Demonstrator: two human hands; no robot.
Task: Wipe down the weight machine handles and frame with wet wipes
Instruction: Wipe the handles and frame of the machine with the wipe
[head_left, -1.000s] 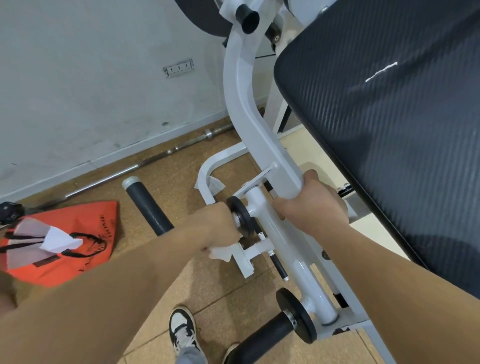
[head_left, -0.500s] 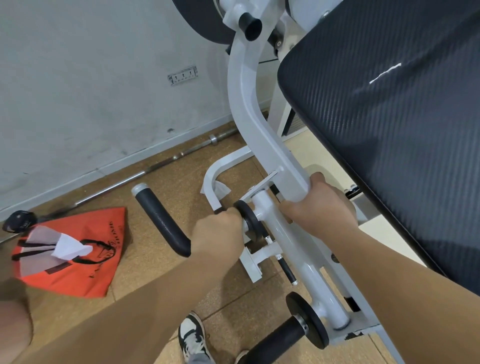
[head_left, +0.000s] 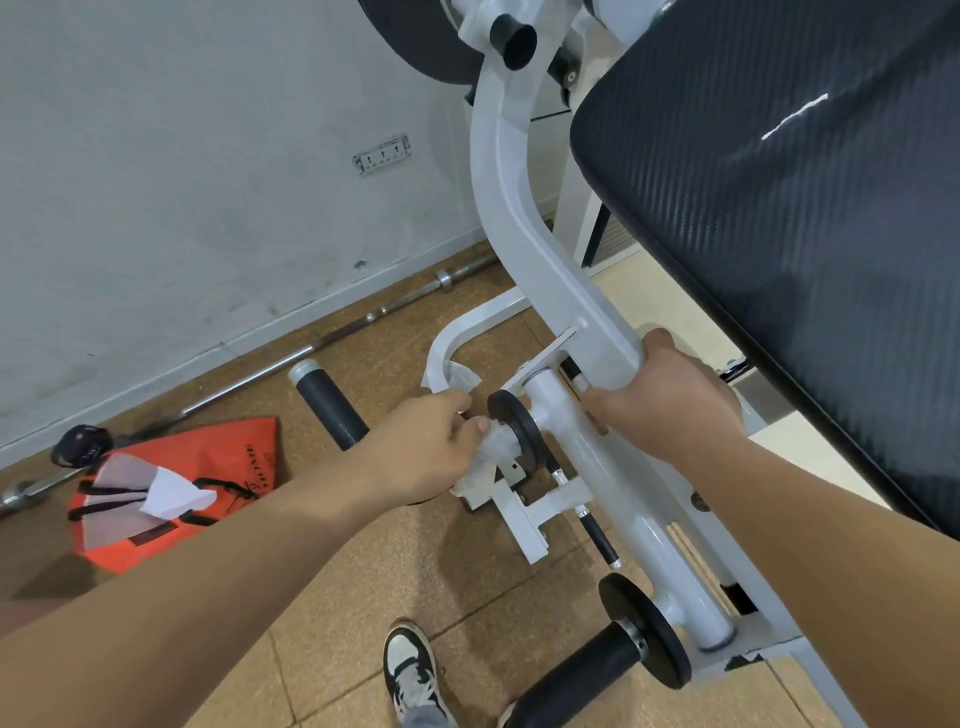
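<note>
Two hands are on the white machine. The left hand (head_left: 426, 447) curls its fingers round a crumpled wet wipe (head_left: 491, 457) and presses it against the handle shaft, right at the nine o'clock side of a black disc (head_left: 514, 431). The wipe's loose end hangs below the fingers. From under this hand the upper handle (head_left: 332, 405), a black foam grip with a silver end cap, runs out toward ten o'clock.

At three o'clock of the disc, the right hand (head_left: 665, 410) is wrapped firmly around the frame arm (head_left: 519, 218), knuckles up, fingers curled over the tube. That white arm rises to twelve o'clock, bends, and reaches a black knob (head_left: 511, 41) near the top edge. Toward five o'clock it runs down to a second disc (head_left: 644, 629), from which the lower handle (head_left: 576, 675) points toward seven o'clock.

A black padded seat (head_left: 779, 208) fills the view from one to four o'clock. At twelve o'clock of the left hand, a second wipe (head_left: 452, 376) lies draped on the curved base tube (head_left: 441, 343).

On the cork floor at nine o'clock sits an orange bag (head_left: 208, 467) with a white sheet (head_left: 171, 493) on top, and a dark cap (head_left: 80, 447) just beside it. A barbell (head_left: 311, 348) lies along the foot of the wall. At six o'clock a black-and-white shoe (head_left: 410, 670) shows.
</note>
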